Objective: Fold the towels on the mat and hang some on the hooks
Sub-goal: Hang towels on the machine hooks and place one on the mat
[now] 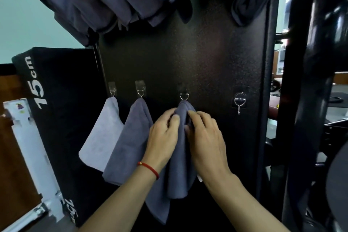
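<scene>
Black panel (188, 58): towel (178, 156) hangs lengthwise, seemingly hooked.

Black foam block (62, 100) leaning at left, "15cm" printed in white on its side. White metal frame (32, 149) beside it, over brown wood flooring (11, 137). Pale green wall (28, 20) behind. Thick black posts (308, 81) at right, glossy. Further right, perhaps a dark weight plate (337, 181), too blurred to tell.
</scene>
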